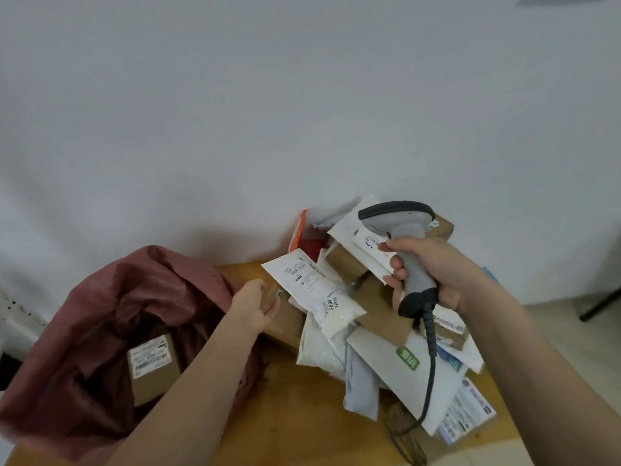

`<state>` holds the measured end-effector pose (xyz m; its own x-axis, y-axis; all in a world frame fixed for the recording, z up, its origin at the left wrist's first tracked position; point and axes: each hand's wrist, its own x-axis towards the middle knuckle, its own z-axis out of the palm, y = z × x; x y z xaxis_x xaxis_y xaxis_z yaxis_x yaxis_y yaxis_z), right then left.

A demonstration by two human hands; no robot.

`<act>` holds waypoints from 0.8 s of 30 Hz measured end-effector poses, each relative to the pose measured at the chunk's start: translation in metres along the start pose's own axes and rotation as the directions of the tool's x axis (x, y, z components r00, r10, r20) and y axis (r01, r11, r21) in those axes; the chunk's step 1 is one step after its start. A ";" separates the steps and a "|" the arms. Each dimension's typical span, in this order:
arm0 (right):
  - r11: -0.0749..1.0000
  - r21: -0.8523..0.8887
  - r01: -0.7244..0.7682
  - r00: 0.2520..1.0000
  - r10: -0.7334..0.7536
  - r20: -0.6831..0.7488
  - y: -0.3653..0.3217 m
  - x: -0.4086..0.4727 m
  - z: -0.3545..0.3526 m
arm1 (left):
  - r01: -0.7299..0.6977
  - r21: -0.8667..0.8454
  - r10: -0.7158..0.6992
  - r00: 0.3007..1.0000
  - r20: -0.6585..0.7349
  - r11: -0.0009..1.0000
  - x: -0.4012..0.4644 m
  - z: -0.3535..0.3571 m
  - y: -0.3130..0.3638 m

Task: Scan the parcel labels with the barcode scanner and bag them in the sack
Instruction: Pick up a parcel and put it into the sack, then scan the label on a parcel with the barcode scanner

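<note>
White, label-faced and lying nearest your free hand, the padded mailer (316, 290) tops the parcel heap (379, 317) at the far edge of the wooden tabletop (295, 415). Your left hand (257, 306) hangs just beside it on the sack side, fingers (274, 306) loosely curled and clamped on nothing, tips turned toward the mailer's near left edge. The mailer's long axis slants from the far left down toward the near right, so its printed label runs at an angle to you. Your right hand (433, 267) hovers over the heap's far right part, fingers wrapped round the grip of the grey barcode scanner (403, 243), whose head points left across the pile; its coiled cable (431, 358) drops over the parcels toward the near edge. The left hand is by far the nearer to the mailer and looks placed to take it.

The pink sack (100, 324) gapes at the tabletop's left edge, one labelled cardboard box (153, 364) already inside. Your left forearm crosses the sack's right rim and hides it. A brown box (285, 319) beneath the mailer shows only in part, most labels in the heap are too blurred to read, and the pile's lower layers are buried. The near right corner is cut off by your right arm.
</note>
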<state>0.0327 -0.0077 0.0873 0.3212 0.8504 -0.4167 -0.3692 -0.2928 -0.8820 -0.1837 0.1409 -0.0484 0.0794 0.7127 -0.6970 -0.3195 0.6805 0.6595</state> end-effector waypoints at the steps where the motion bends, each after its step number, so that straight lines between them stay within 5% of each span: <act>1: 1.000 0.010 0.005 1.000 -0.005 -0.024 -0.002 -0.003 -0.009 | 0.004 -0.009 -0.004 0.999 0.035 1.000 -0.002 0.009 -0.004; 14: 0.995 0.095 0.008 1.000 -0.008 0.003 -0.032 0.038 -0.103 | -0.053 0.070 0.040 0.983 0.177 0.996 -0.031 0.123 -0.028; 24: 0.992 0.013 -0.122 0.980 0.119 0.160 -0.053 0.096 -0.177 | 0.102 0.216 -0.139 0.977 0.159 0.971 -0.042 0.226 -0.093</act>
<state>0.2377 0.0118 0.0546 0.1311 0.8686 -0.4778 -0.4172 -0.3889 -0.8214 0.0562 0.0861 -0.0162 0.2725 0.6295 -0.7277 -0.0983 0.7705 0.6298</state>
